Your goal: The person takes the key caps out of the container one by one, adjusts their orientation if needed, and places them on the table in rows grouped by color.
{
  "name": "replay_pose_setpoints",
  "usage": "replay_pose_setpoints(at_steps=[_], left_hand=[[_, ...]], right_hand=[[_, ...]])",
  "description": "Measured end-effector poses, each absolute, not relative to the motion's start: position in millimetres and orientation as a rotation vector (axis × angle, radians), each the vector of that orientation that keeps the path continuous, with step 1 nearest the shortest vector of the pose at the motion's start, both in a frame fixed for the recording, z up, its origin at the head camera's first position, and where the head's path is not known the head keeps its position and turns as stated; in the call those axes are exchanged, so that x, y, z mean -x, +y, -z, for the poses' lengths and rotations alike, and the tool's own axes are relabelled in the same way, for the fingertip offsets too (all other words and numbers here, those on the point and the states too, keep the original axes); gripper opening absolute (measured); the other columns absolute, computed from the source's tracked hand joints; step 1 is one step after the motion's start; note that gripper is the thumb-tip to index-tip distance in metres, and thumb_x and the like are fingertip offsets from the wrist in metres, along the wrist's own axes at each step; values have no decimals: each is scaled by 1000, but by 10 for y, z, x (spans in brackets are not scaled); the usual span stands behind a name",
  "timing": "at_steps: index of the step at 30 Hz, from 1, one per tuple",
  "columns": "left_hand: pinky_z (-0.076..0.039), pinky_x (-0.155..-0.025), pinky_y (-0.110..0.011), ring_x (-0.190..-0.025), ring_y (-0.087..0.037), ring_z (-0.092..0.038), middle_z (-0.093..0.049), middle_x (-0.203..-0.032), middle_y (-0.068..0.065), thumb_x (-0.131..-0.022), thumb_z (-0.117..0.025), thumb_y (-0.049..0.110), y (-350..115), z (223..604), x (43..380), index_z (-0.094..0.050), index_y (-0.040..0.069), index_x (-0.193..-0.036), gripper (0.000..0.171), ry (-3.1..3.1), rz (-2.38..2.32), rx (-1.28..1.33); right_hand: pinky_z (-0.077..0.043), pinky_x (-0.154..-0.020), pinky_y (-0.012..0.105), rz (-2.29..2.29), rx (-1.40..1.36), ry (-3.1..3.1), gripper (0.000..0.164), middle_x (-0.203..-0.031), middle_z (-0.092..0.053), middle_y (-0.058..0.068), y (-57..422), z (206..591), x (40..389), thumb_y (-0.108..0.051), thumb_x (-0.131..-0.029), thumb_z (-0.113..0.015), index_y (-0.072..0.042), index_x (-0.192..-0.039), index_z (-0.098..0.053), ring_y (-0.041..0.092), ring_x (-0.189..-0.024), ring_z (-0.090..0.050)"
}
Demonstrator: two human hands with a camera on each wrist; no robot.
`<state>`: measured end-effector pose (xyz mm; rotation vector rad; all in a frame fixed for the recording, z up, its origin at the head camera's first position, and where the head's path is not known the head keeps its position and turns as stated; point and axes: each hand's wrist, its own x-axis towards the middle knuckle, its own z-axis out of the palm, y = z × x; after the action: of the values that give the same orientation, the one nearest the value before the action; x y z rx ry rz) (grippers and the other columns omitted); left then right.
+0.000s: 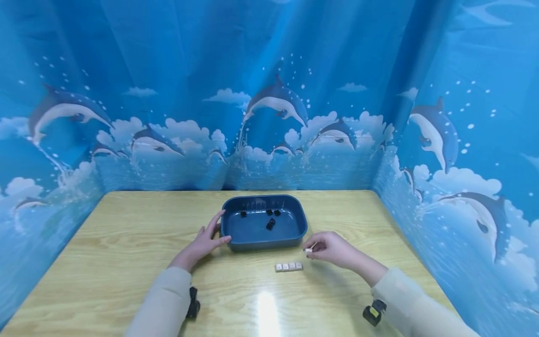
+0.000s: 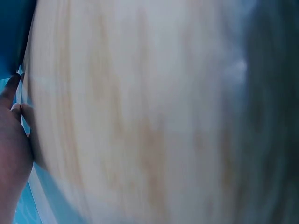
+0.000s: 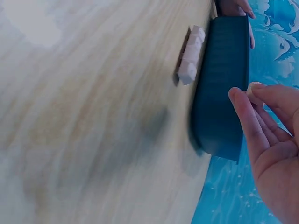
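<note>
My right hand (image 1: 332,250) pinches a small white keycap (image 1: 309,251) between thumb and fingertips, raised above the table near the front right corner of a dark blue tray (image 1: 265,244). Just left of that hand, several white keycaps (image 1: 288,267) stand side by side in a short straight row in front of the tray. In the right wrist view the pinched keycap (image 3: 254,93) is partly hidden by the fingers. My left hand (image 1: 204,243) rests at the tray's left end, fingers spread along its side and thumb at the front corner.
Several small black pieces (image 1: 270,224) lie scattered inside the tray. The light wooden table (image 1: 126,262) reaches back to a blue dolphin-print curtain (image 1: 189,93), which also hangs along both sides. A bright glare spot shows on the wood in front.
</note>
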<state>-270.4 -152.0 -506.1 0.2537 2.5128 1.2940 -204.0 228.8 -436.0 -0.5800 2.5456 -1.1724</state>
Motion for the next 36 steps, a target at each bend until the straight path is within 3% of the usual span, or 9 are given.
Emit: replay_pose_setpoints(at_steps=[9, 26, 36], left_hand=[[11, -106, -70, -140, -51, 16, -21, -157, -22, -94, -61, 45, -1529, 5048, 2700, -3, 36, -157, 86, 2505, -1300, -252], [11, -105, -71, -140, -51, 16, -19, -158, -21, -93, -62, 48, -1500, 5049, 2707, -2, 39, -156, 87, 2517, -1277, -210], [10, -103, -73, -140, -51, 17, -18, -159, -19, -93, -62, 47, -1507, 5059, 2724, -3, 39, -156, 86, 2504, -1283, -200]], right_hand=[[-54, -73, 24, 1117, 627, 2641, 19, -93, -70, -1, 2366, 4493, 2007, 2, -79, -75, -6, -96, -73, 12, -81, -63], [-56, -71, 23, 1156, 573, 2580, 25, -94, -67, 4, 2439, 4685, 1977, 6, -76, -76, 1, -99, -73, 15, -81, -65], [-54, -62, 23, 1043, 372, 2698, 25, -77, -64, -4, 2341, 4782, 1959, 6, -65, -81, -6, -84, -70, 9, -68, -60]])
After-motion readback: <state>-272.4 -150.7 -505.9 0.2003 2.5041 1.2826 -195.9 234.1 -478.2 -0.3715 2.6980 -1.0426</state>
